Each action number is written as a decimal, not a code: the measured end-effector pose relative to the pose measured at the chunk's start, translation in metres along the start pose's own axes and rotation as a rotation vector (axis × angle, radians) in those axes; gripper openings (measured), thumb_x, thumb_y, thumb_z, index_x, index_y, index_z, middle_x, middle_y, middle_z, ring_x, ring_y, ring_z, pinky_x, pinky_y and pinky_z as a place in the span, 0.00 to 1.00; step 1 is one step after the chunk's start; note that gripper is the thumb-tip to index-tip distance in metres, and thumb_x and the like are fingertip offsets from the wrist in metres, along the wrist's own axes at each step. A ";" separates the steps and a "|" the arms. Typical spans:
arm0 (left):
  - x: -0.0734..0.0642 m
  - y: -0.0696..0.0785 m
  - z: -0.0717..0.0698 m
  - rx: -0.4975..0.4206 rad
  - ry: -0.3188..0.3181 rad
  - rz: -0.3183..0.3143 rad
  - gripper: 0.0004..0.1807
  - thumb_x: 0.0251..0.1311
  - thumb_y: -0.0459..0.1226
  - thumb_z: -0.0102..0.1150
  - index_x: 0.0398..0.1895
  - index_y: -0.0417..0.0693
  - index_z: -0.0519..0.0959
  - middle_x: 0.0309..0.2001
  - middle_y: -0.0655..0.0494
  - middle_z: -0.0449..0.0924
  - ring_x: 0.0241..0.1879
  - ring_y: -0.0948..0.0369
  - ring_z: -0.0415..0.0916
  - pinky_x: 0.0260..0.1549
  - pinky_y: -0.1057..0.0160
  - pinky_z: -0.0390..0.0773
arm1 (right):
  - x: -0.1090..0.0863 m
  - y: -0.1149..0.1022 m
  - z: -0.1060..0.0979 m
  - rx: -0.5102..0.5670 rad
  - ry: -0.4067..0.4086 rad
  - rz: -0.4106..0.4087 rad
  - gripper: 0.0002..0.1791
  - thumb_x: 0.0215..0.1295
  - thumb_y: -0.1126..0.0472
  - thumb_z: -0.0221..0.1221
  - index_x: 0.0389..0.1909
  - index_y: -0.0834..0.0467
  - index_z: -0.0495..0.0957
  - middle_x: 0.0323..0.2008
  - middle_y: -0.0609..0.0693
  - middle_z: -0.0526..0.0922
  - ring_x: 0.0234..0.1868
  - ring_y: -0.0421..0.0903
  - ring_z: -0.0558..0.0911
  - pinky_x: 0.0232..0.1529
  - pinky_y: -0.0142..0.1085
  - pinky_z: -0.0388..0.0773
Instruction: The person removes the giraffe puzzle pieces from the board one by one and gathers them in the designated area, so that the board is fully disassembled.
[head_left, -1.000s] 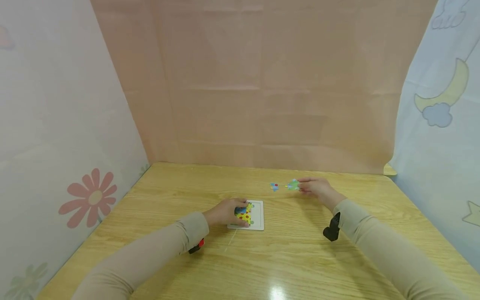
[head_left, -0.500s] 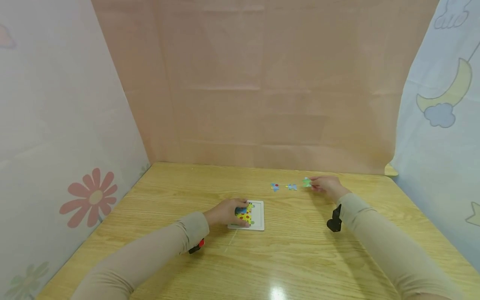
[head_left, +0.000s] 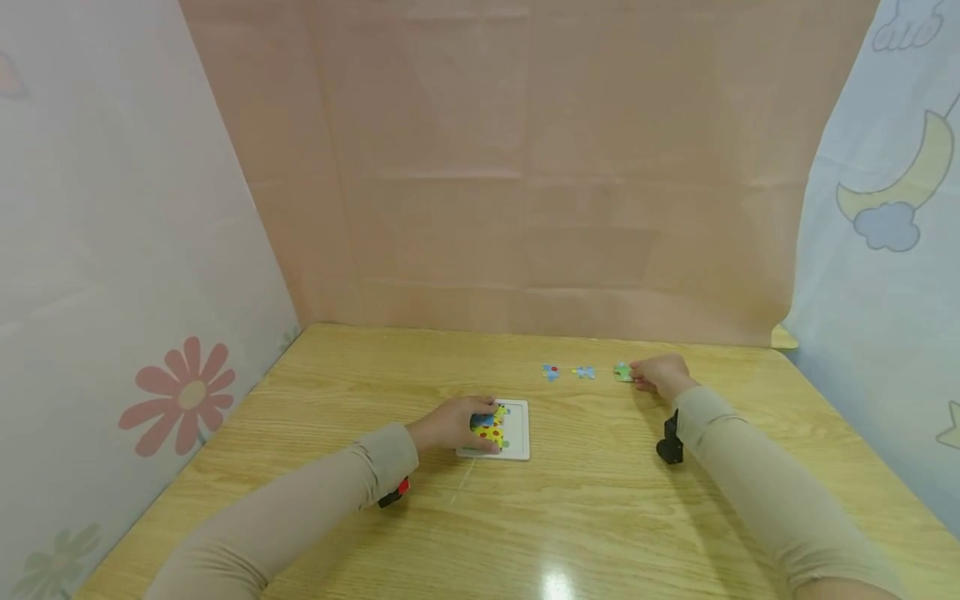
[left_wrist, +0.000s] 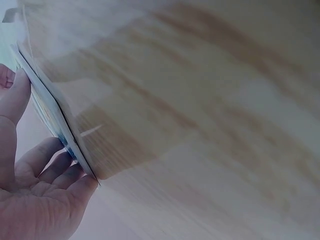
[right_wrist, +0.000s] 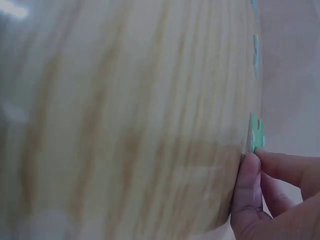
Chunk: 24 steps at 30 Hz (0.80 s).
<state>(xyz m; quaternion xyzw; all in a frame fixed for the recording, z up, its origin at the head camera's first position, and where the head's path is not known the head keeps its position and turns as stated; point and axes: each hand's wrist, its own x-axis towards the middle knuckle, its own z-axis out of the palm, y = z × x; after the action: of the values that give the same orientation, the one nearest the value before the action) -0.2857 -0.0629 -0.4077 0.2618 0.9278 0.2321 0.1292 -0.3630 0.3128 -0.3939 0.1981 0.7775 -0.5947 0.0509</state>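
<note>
A small white puzzle board (head_left: 517, 429) lies on the wooden table, with a yellow, red-dotted giraffe picture partly filled in. My left hand (head_left: 455, 425) lies over its left part and holds it, thumb at the near side and fingers toward the far side; this covers part of the picture. In the left wrist view, thumb and fingers spread along the board (left_wrist: 60, 120). Farther back on the right, my right hand (head_left: 660, 375) pinches a green puzzle piece (head_left: 622, 372) between thumb and index finger, low at the tabletop. The right wrist view has this piece (right_wrist: 256, 131) at the fingertips.
Left of the green piece, two blue puzzle pieces lie in a row: one with a yellow tip (head_left: 583, 372), another with a red dot (head_left: 551, 372). A brown sheet (head_left: 525, 208) stands behind the table (head_left: 420, 358); patterned sheets flank both sides.
My right hand has moved right with the green piece, away from the two blue ones, then lowered it slightly to the table. The left hand and the board have stayed put.
</note>
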 end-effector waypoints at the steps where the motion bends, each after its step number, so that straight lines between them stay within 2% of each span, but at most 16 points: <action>1: 0.000 0.000 0.000 0.000 0.001 0.002 0.43 0.52 0.51 0.70 0.70 0.47 0.66 0.73 0.52 0.59 0.73 0.50 0.55 0.71 0.51 0.58 | 0.001 0.000 0.000 0.001 0.001 0.001 0.23 0.62 0.73 0.59 0.58 0.75 0.71 0.19 0.46 0.81 0.18 0.36 0.80 0.30 0.28 0.83; 7: -0.001 0.004 -0.002 -0.019 -0.007 -0.005 0.42 0.53 0.50 0.70 0.70 0.46 0.66 0.73 0.52 0.60 0.74 0.50 0.55 0.71 0.51 0.58 | 0.006 0.001 0.001 0.010 0.000 0.015 0.23 0.61 0.74 0.59 0.58 0.76 0.71 0.18 0.47 0.81 0.16 0.35 0.80 0.27 0.26 0.82; 13: 0.001 0.002 -0.001 0.001 -0.004 -0.001 0.42 0.53 0.50 0.70 0.70 0.47 0.66 0.73 0.53 0.60 0.73 0.51 0.55 0.71 0.51 0.58 | 0.006 0.001 -0.001 -0.012 0.007 0.014 0.24 0.61 0.73 0.59 0.58 0.75 0.71 0.17 0.46 0.81 0.16 0.34 0.80 0.26 0.25 0.82; 19: 0.002 -0.001 0.000 0.007 -0.003 0.011 0.42 0.53 0.51 0.70 0.70 0.47 0.66 0.73 0.53 0.60 0.73 0.50 0.56 0.71 0.51 0.59 | 0.005 0.001 -0.001 -0.016 -0.023 -0.006 0.24 0.62 0.72 0.59 0.59 0.76 0.70 0.18 0.46 0.82 0.17 0.35 0.80 0.28 0.26 0.82; 24: 0.002 -0.001 -0.001 -0.034 -0.011 0.006 0.42 0.53 0.50 0.70 0.70 0.47 0.66 0.74 0.53 0.59 0.74 0.51 0.54 0.71 0.51 0.58 | 0.007 0.002 -0.001 -0.053 -0.022 0.008 0.21 0.64 0.69 0.59 0.56 0.74 0.72 0.21 0.45 0.80 0.19 0.34 0.80 0.30 0.25 0.82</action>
<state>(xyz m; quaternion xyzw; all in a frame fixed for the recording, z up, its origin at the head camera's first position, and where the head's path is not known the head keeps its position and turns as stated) -0.2881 -0.0632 -0.4077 0.2636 0.9223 0.2466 0.1381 -0.3689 0.3160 -0.3979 0.1933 0.7915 -0.5759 0.0670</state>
